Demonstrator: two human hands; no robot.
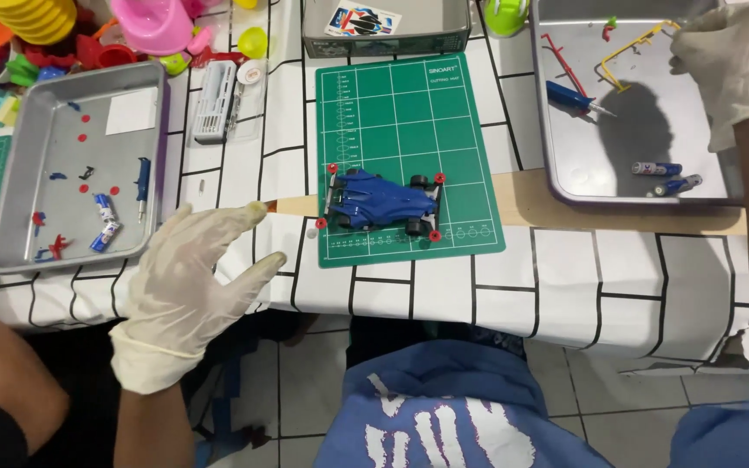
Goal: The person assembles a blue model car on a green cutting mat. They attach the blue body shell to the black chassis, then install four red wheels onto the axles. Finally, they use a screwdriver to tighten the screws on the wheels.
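Note:
A small blue model race car (pixel 381 204) with black wheels and red corner rollers sits on a green cutting mat (pixel 409 113) in the middle of the table. My left hand (pixel 192 277), in a pale glove, hovers flat with fingers spread over the table's front edge, left of the mat, holding nothing. My gloved right hand (pixel 734 61) reaches into the metal tray (pixel 556 186) at the right, its fingers at a yellow plastic parts frame (pixel 630 52); the grip itself is hidden.
The right tray also holds a blue screwdriver (pixel 576 97), a red frame piece and two batteries (pixel 667 176). A left metal tray (pixel 10 251) has small red and blue parts. A tool case (pixel 215 101), a grey box (pixel 383 39) and colourful plastic toys (pixel 88 30) line the back.

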